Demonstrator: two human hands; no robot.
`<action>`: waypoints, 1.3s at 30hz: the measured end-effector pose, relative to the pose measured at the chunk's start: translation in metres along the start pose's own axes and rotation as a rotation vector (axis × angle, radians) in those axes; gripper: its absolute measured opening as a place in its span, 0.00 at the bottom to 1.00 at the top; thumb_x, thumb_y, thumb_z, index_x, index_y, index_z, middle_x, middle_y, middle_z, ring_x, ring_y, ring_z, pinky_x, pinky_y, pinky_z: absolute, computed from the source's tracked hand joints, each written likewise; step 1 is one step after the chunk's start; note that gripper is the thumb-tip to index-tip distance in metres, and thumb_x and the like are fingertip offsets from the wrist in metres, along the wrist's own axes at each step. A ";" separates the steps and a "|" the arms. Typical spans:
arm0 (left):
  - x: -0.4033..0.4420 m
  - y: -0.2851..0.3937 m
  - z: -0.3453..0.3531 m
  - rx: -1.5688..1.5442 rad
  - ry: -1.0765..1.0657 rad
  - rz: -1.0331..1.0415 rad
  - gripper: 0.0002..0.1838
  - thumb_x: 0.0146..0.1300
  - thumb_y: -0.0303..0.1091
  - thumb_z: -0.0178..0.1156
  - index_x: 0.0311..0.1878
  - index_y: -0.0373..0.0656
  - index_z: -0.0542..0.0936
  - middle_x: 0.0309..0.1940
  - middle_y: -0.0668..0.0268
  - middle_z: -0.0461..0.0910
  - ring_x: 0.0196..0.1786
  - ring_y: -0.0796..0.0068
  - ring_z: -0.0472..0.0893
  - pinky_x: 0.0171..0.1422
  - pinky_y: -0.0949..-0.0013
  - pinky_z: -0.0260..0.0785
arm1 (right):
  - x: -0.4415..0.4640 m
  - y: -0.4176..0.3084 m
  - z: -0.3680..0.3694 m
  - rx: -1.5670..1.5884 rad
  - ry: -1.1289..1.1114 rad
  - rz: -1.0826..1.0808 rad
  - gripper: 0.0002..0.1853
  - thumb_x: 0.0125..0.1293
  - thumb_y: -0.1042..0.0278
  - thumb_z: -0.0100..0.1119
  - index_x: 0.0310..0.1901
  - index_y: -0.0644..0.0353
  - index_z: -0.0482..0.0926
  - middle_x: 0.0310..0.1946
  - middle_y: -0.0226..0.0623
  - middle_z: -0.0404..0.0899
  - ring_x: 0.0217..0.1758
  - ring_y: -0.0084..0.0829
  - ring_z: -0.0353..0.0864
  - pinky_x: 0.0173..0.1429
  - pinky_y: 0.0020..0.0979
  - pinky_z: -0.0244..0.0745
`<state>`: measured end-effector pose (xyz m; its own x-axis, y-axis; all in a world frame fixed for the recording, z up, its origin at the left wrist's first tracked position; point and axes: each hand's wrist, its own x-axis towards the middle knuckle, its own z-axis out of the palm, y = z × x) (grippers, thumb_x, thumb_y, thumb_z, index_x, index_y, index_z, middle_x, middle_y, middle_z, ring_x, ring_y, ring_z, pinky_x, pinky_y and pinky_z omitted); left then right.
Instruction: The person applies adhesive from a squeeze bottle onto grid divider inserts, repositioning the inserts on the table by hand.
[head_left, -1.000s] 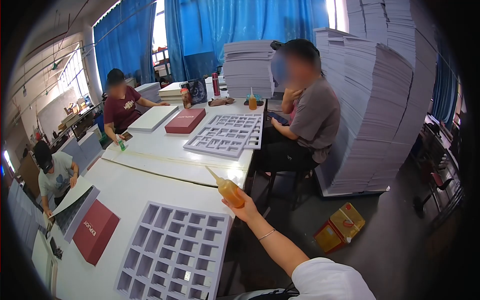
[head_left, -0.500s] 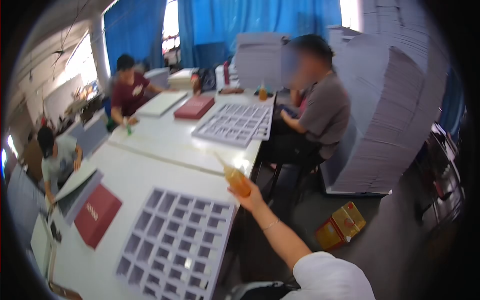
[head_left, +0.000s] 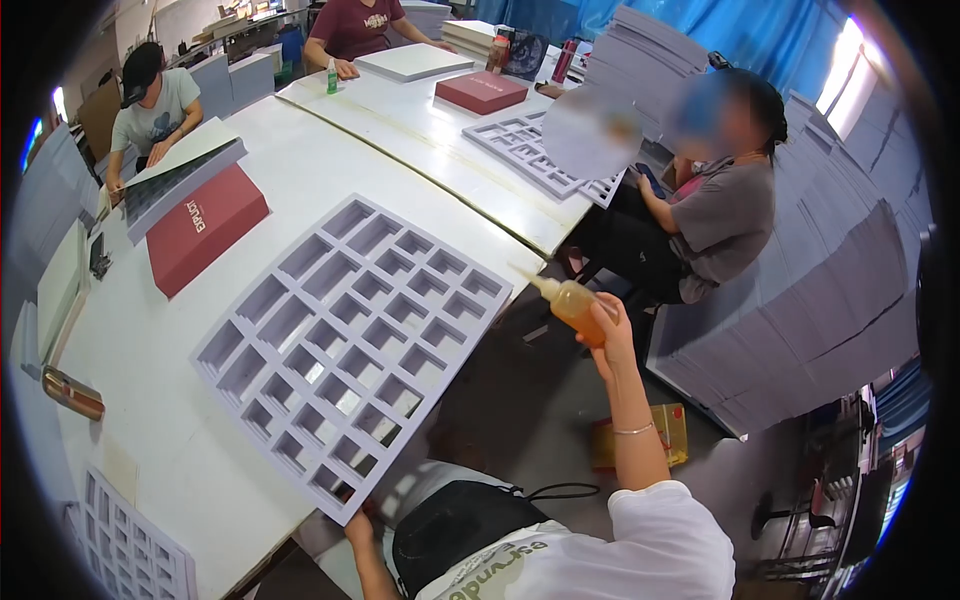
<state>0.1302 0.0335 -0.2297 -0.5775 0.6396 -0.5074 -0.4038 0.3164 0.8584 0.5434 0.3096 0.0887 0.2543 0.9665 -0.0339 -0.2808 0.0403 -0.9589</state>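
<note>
A squeeze bottle (head_left: 578, 312) of amber liquid, with a long thin nozzle, is in my right hand (head_left: 612, 335), its fingers wrapped round it. The bottle tilts so that the nozzle points up and left, close to the grid tray's right corner. The pale grey grid tray (head_left: 385, 325) has many square and rectangular compartments and juts past the table's near edge. My left hand (head_left: 358, 518) grips its lowest corner, with the fingers partly hidden behind the tray.
Maroon boxes (head_left: 205, 228) lie on the white table (head_left: 150, 400). A second grid tray (head_left: 130, 540) is at lower left. Three people sit or stand around the table. Tall board stacks (head_left: 800, 320) rise at right. A yellow can (head_left: 672, 435) stands on the floor.
The view has turned downward and right. My left hand has come into view at the grid tray's lowest corner. My right hand still holds the bottle, now seen beyond the tray's right corner.
</note>
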 end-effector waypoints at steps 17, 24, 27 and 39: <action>-0.031 0.042 0.024 -0.005 0.110 0.025 0.07 0.68 0.33 0.58 0.46 0.42 0.78 0.26 0.66 0.79 0.27 0.74 0.77 0.31 0.69 0.71 | -0.017 -0.031 0.019 -0.424 -0.027 -0.287 0.18 0.58 0.69 0.70 0.47 0.57 0.71 0.37 0.32 0.78 0.35 0.20 0.78 0.28 0.19 0.73; -0.024 0.034 0.023 -0.060 0.111 0.016 0.07 0.67 0.32 0.59 0.46 0.42 0.78 0.26 0.67 0.78 0.27 0.75 0.76 0.29 0.70 0.69 | -0.019 -0.035 0.022 -0.445 -0.080 -0.247 0.18 0.58 0.70 0.69 0.46 0.57 0.71 0.36 0.32 0.78 0.34 0.19 0.78 0.28 0.19 0.73; -0.021 0.028 0.021 -0.078 0.101 0.005 0.07 0.67 0.31 0.58 0.47 0.42 0.78 0.26 0.66 0.78 0.27 0.75 0.76 0.30 0.69 0.69 | -0.014 -0.038 0.022 -0.470 -0.033 -0.276 0.18 0.57 0.69 0.70 0.46 0.56 0.72 0.36 0.31 0.78 0.34 0.19 0.77 0.28 0.19 0.73; -0.017 0.023 0.017 -0.086 0.091 -0.013 0.08 0.67 0.34 0.59 0.44 0.41 0.80 0.28 0.64 0.81 0.28 0.73 0.79 0.31 0.70 0.72 | -0.031 -0.042 0.032 -0.525 -0.122 -0.218 0.18 0.57 0.70 0.70 0.45 0.57 0.71 0.36 0.32 0.77 0.34 0.20 0.77 0.29 0.21 0.74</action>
<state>0.1429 0.0421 -0.2000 -0.6323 0.5682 -0.5267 -0.4689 0.2604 0.8440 0.5179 0.2857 0.1394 0.1374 0.9735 0.1825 0.2707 0.1403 -0.9524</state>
